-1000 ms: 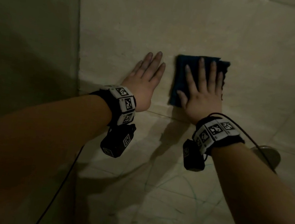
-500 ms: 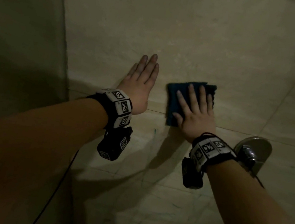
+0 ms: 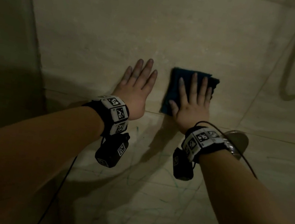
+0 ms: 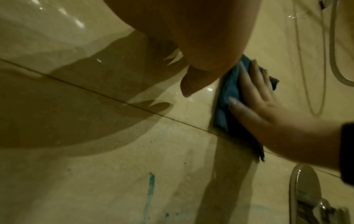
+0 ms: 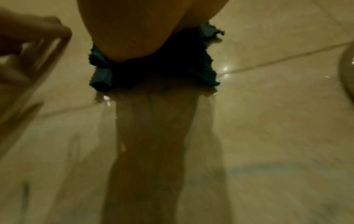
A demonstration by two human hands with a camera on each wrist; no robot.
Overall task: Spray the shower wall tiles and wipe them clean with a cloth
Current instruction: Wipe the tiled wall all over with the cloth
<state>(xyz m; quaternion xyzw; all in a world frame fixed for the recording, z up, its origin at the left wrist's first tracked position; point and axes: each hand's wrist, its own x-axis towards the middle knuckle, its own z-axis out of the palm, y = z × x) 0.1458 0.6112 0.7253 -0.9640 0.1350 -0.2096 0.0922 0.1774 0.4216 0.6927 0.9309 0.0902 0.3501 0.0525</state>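
My right hand (image 3: 191, 104) is pressing the blue cloth (image 3: 172, 88) flat-fingered against the wall tiles (image 3: 117, 22); my left hand (image 3: 136, 87) is resting open beside it, apparently touching tile.

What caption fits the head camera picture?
Right hand presses a blue cloth flat on the shower wall tiles; left hand rests beside.

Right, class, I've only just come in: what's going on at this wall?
A person is wiping a tiled shower wall. The right hand presses a folded blue cloth flat against the tile, fingers straight. The left hand rests open and bare on the wall beside it, apart from the cloth. Bluish-green streaks show on the tile below. A metal fitting sits by the right wrist, and a hose hangs further right.
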